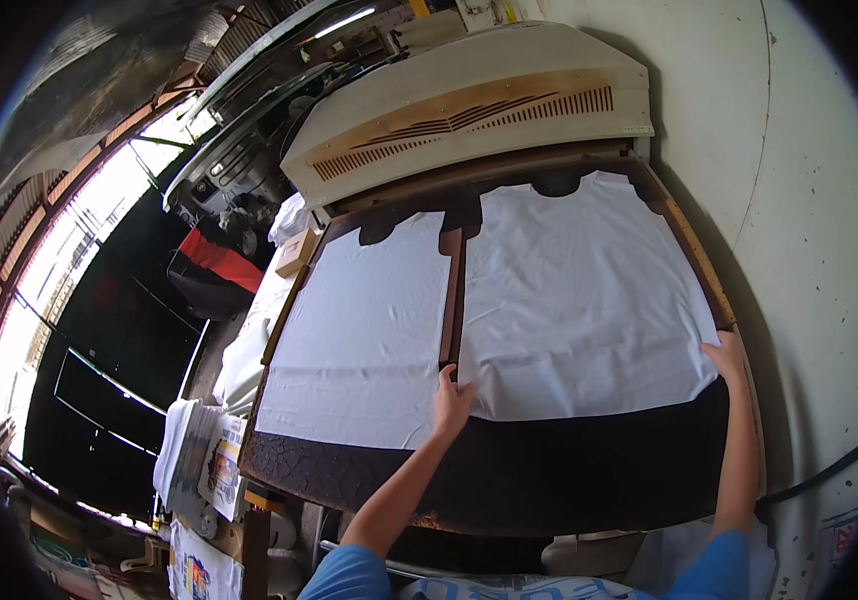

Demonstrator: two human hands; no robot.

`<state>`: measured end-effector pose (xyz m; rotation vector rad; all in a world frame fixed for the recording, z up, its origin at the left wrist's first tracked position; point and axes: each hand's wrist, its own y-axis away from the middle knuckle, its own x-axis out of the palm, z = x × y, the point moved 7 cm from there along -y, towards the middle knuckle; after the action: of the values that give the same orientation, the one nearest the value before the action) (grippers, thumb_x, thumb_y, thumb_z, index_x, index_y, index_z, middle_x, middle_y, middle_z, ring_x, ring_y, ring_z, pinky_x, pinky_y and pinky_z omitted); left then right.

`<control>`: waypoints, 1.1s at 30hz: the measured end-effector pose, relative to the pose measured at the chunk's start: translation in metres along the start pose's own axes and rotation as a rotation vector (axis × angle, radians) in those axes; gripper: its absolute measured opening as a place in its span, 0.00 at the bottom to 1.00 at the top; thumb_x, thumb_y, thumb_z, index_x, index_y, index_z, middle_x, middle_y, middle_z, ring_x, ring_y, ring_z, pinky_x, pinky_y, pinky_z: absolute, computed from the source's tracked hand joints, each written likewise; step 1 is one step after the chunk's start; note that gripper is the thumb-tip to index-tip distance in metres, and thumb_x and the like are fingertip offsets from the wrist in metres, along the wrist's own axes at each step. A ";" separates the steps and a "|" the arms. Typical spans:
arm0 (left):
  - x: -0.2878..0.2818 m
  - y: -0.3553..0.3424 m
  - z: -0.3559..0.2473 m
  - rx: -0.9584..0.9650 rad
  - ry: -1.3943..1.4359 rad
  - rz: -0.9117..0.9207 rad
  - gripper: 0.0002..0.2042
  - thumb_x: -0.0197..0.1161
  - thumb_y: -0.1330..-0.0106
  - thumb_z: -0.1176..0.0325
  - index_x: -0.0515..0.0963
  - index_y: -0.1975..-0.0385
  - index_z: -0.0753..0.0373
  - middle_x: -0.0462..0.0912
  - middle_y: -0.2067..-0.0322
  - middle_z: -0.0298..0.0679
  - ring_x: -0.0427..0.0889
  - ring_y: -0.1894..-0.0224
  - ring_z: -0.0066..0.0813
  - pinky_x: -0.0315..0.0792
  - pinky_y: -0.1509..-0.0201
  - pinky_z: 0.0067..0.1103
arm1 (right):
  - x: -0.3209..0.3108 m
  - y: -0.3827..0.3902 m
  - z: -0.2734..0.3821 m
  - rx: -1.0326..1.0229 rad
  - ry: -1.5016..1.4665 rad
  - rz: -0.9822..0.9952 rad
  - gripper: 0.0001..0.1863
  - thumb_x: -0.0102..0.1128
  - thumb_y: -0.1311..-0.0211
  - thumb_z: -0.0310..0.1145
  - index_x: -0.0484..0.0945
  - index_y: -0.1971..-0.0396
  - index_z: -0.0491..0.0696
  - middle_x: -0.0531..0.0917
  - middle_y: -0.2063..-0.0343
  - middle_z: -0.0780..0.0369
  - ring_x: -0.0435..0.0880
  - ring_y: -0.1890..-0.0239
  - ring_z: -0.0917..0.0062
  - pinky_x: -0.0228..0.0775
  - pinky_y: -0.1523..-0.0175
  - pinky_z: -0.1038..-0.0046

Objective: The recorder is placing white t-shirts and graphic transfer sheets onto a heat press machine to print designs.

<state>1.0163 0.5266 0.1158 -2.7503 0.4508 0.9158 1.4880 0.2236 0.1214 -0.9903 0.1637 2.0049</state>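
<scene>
Two white cut fabric panels, each shaped like a shirt piece with a neck notch at the far end, lie side by side on a dark, cracked belt. My left hand is closed at the near left corner of the right fabric panel, beside the gap between the panels. At that panel's near right corner, my right hand pinches the edge. Wrinkles run across the cloth between both hands. The left fabric panel lies mostly flat, its near right edge close to my left hand.
A large cream machine hood with vent slots spans the belt's far end. To the right rises a pale wall. Left of the belt are a small cardboard box, stacked white cloth and a printed white piece.
</scene>
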 end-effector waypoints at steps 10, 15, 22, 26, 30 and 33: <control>-0.038 0.054 -0.009 0.042 0.043 -0.043 0.06 0.52 0.41 0.69 0.74 0.69 0.63 0.73 0.84 0.47 0.73 0.81 0.38 0.65 0.74 0.24 | -0.038 0.053 0.014 0.084 0.116 -0.150 0.16 0.58 0.54 0.30 0.63 0.82 0.34 0.68 0.84 0.49 0.69 0.80 0.58 0.61 0.71 0.66; -0.031 0.061 -0.002 0.180 -0.033 -0.063 0.07 0.52 0.41 0.67 0.75 0.67 0.61 0.74 0.83 0.46 0.76 0.79 0.36 0.66 0.75 0.27 | -0.039 0.060 0.021 0.019 0.311 -0.195 0.13 0.58 0.53 0.30 0.67 0.78 0.35 0.72 0.79 0.47 0.74 0.73 0.55 0.63 0.69 0.64; -0.067 0.082 0.027 0.072 -0.169 -0.030 0.09 0.52 0.44 0.65 0.74 0.65 0.58 0.77 0.79 0.45 0.76 0.72 0.45 0.68 0.69 0.33 | -0.015 0.067 0.024 -0.016 0.636 -0.247 0.15 0.58 0.53 0.29 0.71 0.63 0.43 0.76 0.64 0.54 0.73 0.58 0.60 0.63 0.53 0.64; -0.117 0.106 0.030 0.039 -0.166 -0.023 0.09 0.53 0.44 0.67 0.72 0.65 0.60 0.77 0.76 0.44 0.76 0.70 0.44 0.70 0.66 0.32 | -0.006 0.071 0.040 -0.179 0.538 -0.263 0.12 0.53 0.49 0.27 0.70 0.63 0.40 0.76 0.64 0.53 0.74 0.61 0.60 0.65 0.55 0.66; -0.205 0.158 0.064 0.051 -0.148 -0.277 0.08 0.52 0.44 0.67 0.72 0.66 0.60 0.78 0.76 0.43 0.77 0.71 0.42 0.70 0.69 0.31 | 0.040 0.110 0.136 -0.289 0.403 -0.247 0.11 0.52 0.47 0.26 0.70 0.63 0.41 0.76 0.64 0.56 0.75 0.63 0.63 0.66 0.57 0.67; -0.281 0.207 0.102 -0.005 -0.130 -0.436 0.07 0.53 0.45 0.70 0.73 0.66 0.60 0.77 0.75 0.44 0.77 0.73 0.40 0.71 0.70 0.29 | 0.092 0.168 0.225 -0.324 0.063 -0.170 0.10 0.49 0.46 0.23 0.72 0.63 0.42 0.76 0.64 0.57 0.75 0.64 0.66 0.67 0.61 0.70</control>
<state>0.6748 0.4246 0.1868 -2.6104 -0.1696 0.9647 1.2020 0.2817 0.1692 -1.2271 -0.2123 1.8789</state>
